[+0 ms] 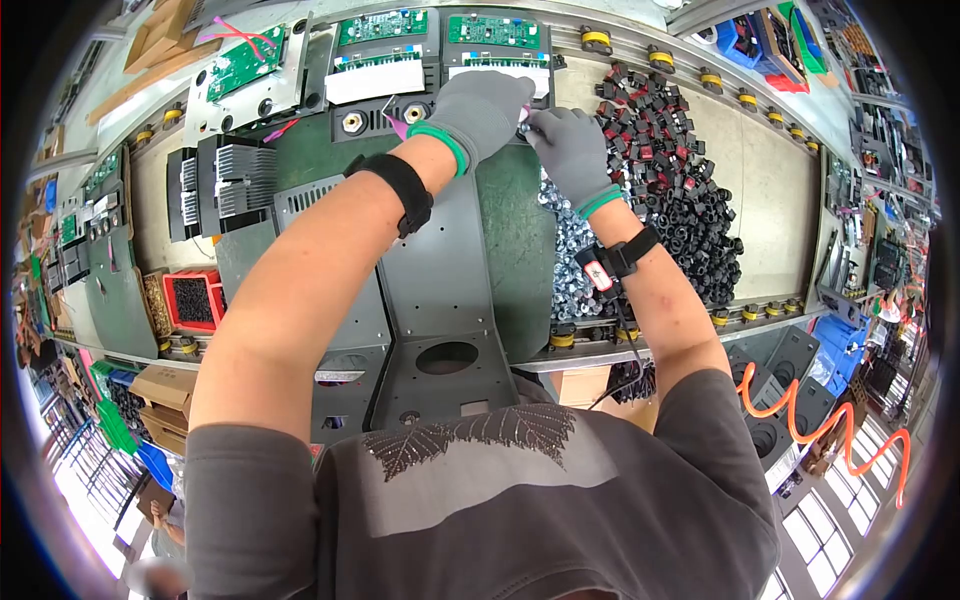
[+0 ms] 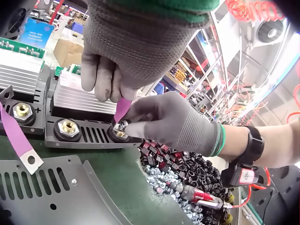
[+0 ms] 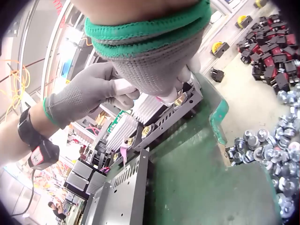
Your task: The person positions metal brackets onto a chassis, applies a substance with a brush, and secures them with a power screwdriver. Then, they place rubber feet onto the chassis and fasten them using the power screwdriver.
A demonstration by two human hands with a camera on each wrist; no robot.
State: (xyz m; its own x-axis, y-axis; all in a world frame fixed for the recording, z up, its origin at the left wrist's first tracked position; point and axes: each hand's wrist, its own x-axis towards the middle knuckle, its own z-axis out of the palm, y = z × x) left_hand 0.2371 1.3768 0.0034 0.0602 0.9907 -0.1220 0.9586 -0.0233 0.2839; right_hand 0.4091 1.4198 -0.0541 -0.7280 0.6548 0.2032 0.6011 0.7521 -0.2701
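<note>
My gloved left hand [image 1: 487,112] pinches a flat purple strap [image 2: 123,108] with a metal end, at the right corner of a black housing [image 2: 89,136]. Beside it, my gloved right hand [image 1: 573,150] pinches a small silver bolt [image 2: 123,124] between thumb and fingers. That bolt is right over a brass terminal [image 2: 120,134], where the strap's end also lies, partly hidden by the fingertips. Another brass terminal [image 2: 68,126] stands bare on the same housing. To its left, a second purple strap [image 2: 18,143] hangs from the neighbouring housing, its holed metal end downward.
Loose silver bolts [image 1: 572,270] and heaps of black and red switches [image 1: 650,130] lie to the right. Grey bent metal panels [image 1: 435,265] lie in front of me. Green circuit boards [image 1: 492,32] sit at the back, and a red-handled tool [image 2: 201,196] lies over the bolts.
</note>
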